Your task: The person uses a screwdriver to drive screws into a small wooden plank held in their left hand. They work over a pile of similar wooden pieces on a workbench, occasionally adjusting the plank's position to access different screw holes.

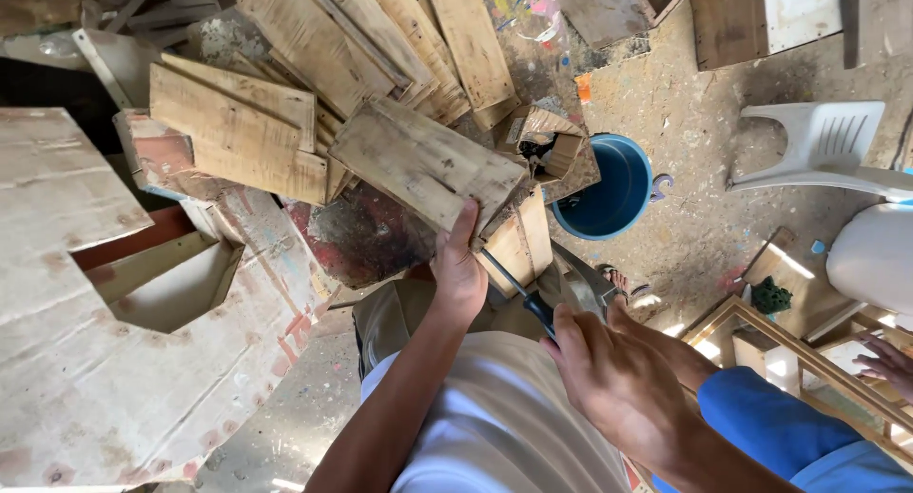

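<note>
While the view tips steeply down over the person's own torso, the left hand [460,270] reaches up and forward to a board [426,162], the nearest piece of a loose pile of boards [314,56] on a worn bench [366,236]. Thumb lies on the board's near bottom corner, at its lower right; the other fingers are hidden behind that edge, so it reads as a pinch on the corner, though how tight I cannot tell. Board lies directly ahead of and above the left hand, long axis slanting from upper left down to lower right, the low end at the thumb. Face is up and tilted, resting on other planks.

Right hand [618,379] sits lower and to the right, close to the body, fingers curled tight round a dark tool handle [538,309]; a thin metal shaft [502,272] runs up-left from the fist toward the board's low end, tip near the left thumb but contact not clear. Left hand is on the board; right is near, apart from it.

Around: blue bucket [613,191] on the floor right of the bench, small open wooden box [547,149] just beside its rim, white plastic chair [827,146] far right, cardboard sheet [86,293] at left, wooden frame [808,360] at lower right. Another person's fingers [889,365] show at the right edge by the frame.
</note>
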